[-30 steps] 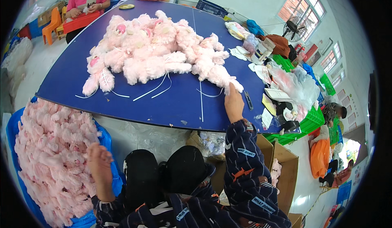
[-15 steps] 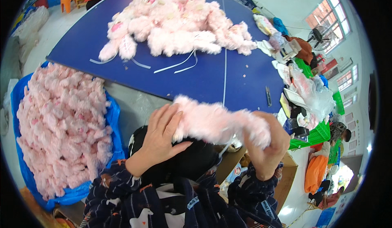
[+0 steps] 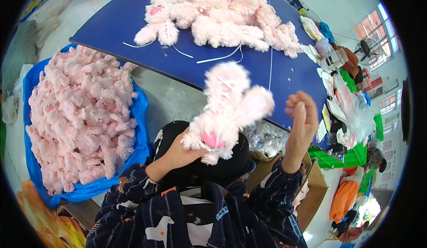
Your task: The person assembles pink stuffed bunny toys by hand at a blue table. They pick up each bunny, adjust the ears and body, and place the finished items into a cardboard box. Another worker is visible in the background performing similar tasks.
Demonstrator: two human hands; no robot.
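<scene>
A fluffy pale-pink plush toy [image 3: 215, 114] with long ears and a bright pink patch on its face is in my left hand [image 3: 180, 154], which grips it at the head end above my lap. Its ears point away from me, and one of them carries white criss-cross lacing. My right hand [image 3: 303, 126] is raised to the right of the toy, apart from it, over the near table edge. Its fingers are loosely bent and a little blurred, with nothing visible in them.
Similar pink plush toys [image 3: 222, 14] are heaped on the blue table [image 3: 178, 66], white laces trailing from them. A blue-lined container [image 3: 144, 128] full of pink plush pieces stands left. Cardboard boxes [image 3: 313, 190], a green crate [image 3: 327, 159] and plastic bags [image 3: 356, 110] are right.
The plush toy has turned from lying sideways between both hands to ears-up, face showing, in my left hand. My right hand has let go and moved up and right. The view has shifted.
</scene>
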